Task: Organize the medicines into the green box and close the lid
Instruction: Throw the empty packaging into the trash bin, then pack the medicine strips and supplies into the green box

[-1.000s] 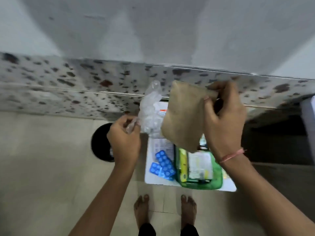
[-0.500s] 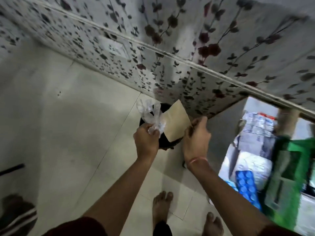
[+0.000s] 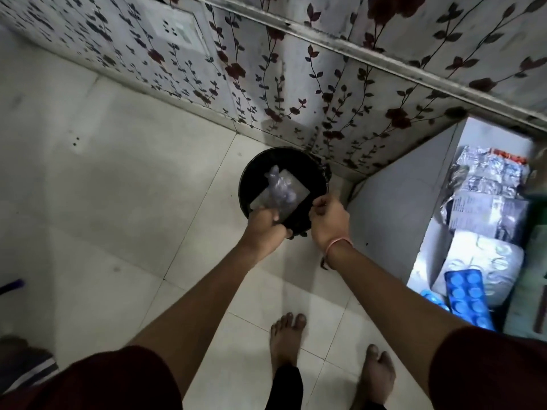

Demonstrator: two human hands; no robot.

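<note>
My left hand (image 3: 265,227) and my right hand (image 3: 328,217) are over a black bin (image 3: 251,173) on the floor. Inside the bin lie a brown paper bag (image 3: 294,189) and crumpled clear plastic (image 3: 278,186). The left hand covers the bag's near corner, so I cannot see whether it grips it. The right hand's fingers are pinched together with nothing in them, just clear of the bag. The green box (image 3: 539,250) shows only as a blurred strip at the right edge. Beside it lie silver blister packs (image 3: 488,173), a white pack (image 3: 485,261) and blue blister strips (image 3: 467,294).
The medicines rest on a low white table (image 3: 393,214) to the right of the bin. A wall with flowered paper (image 3: 296,84) runs behind bin and table. My bare feet (image 3: 285,338) stand on pale floor tiles. A striped cloth (image 3: 26,365) lies at the lower left.
My view swung left from the table to the bin. Both hands went down to its rim, and the paper bag and plastic that they held above it are now inside the bin.
</note>
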